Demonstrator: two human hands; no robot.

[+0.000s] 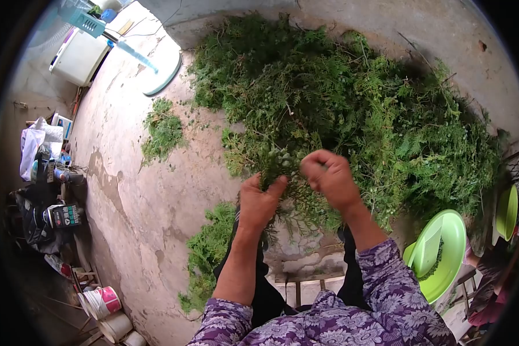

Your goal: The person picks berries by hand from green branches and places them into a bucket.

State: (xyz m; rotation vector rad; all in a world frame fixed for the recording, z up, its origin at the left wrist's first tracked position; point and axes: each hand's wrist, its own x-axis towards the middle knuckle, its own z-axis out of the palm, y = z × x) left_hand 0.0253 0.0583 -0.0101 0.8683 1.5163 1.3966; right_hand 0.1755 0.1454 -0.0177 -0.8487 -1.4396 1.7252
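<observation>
My left hand (258,202) is closed on an evergreen sprig (282,164) with flat, scaly leaves and small pale-green cones near its tip. Just right of the sprig, my right hand (333,179) is raised with its fingers curled together, slightly blurred by motion. Whatever may be between those fingertips is hidden. Beyond both hands spreads a large heap of cut evergreen branches (305,81), dotted with cones.
At right, a lime-green basin (457,233) holds small green pieces. Another person's sleeve (490,277) shows beside it. Smaller green piles (162,131) lie on the concrete floor (150,225). A fan base (166,75) stands upper left; buckets (101,303) line the lower left.
</observation>
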